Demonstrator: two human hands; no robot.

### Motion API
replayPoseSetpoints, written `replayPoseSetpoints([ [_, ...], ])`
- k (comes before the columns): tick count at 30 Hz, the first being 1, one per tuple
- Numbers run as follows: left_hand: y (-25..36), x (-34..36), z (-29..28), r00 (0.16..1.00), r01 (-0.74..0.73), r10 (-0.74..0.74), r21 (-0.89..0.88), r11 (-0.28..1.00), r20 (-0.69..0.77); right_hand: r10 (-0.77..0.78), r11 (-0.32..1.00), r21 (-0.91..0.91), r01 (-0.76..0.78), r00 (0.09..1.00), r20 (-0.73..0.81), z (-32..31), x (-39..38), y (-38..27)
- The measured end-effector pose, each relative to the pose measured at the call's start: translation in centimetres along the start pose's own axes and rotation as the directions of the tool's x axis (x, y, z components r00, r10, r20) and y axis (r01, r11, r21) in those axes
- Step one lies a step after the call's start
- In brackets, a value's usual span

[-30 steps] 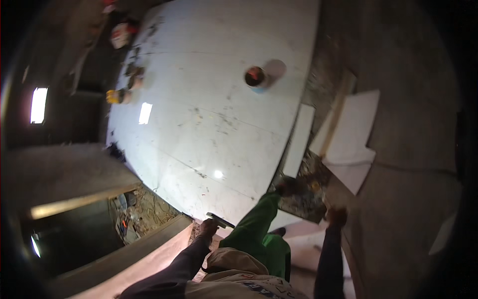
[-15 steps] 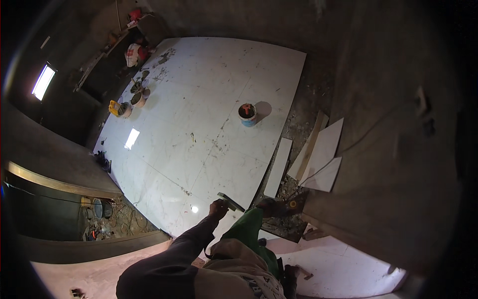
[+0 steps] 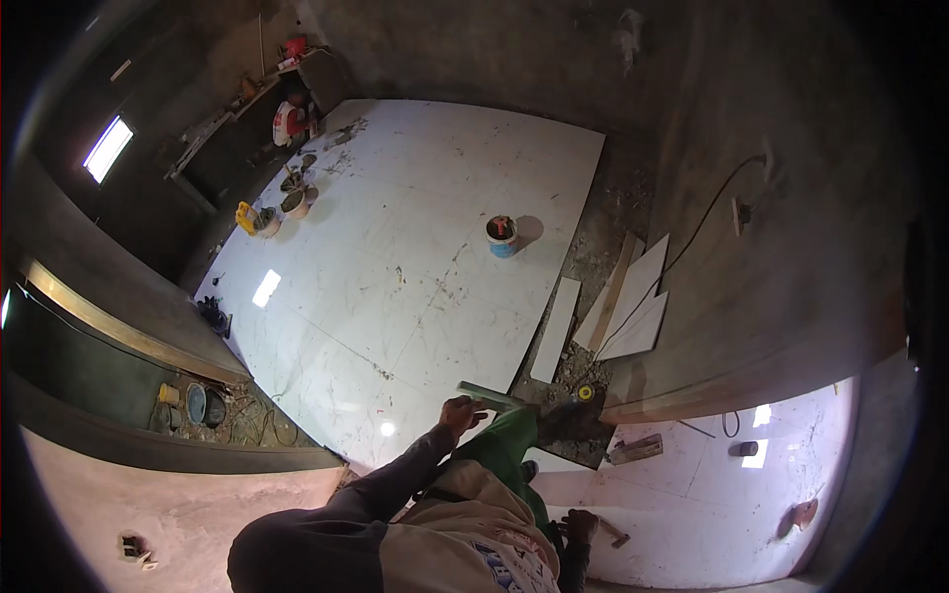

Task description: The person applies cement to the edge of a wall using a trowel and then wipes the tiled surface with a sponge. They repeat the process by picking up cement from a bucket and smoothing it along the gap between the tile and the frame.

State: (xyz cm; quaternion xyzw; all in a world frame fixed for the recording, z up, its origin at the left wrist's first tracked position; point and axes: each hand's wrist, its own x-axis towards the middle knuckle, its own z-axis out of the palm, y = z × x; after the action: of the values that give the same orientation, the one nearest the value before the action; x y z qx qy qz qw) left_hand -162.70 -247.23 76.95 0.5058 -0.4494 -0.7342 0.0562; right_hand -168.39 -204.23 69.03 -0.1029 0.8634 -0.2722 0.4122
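Note:
My left hand is closed round a grey flat bar, held above the white floor tiles. The bar's far end reaches toward my green-clothed knee. Lower and to the right, my right hand is closed on a hammer-like tool with a short light-brown head. Its handle is mostly hidden in my fist. Near my foot lies a yellow ring-shaped thing on the rubble strip.
A bucket with an orange-handled tool stands on the tiles. Cut tile pieces and a wooden board lie along the right wall. Buckets and a yellow container stand at left. Another person crouches at the far corner.
My view has swung to the right, bringing more of the tiles behind the wall end into sight. My left hand with the bar and my right hand with the tool sit slightly higher in the picture.

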Motion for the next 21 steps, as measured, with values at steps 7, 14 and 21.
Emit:
replayPoseSetpoints([
  [7,3.0,-2.0,8.3,0.943,-0.004,0.001,0.008,1.000,0.333,0.097,0.614,0.789,0.000,0.992,-0.076,-3.2,-4.0,-14.4],
  [14,2.3,-8.6,14.9,0.734,0.125,-0.043,-0.072,0.990,0.678,0.040,0.439,0.854,0.278,0.944,-0.327,-6.7,-6.5,-24.2],
  [21,3.6,-9.6,10.7,0.777,0.121,-0.133,0.061,0.991,0.615,0.086,0.311,0.885,0.346,0.917,-0.389,-5.2,-3.8,-27.0],
])
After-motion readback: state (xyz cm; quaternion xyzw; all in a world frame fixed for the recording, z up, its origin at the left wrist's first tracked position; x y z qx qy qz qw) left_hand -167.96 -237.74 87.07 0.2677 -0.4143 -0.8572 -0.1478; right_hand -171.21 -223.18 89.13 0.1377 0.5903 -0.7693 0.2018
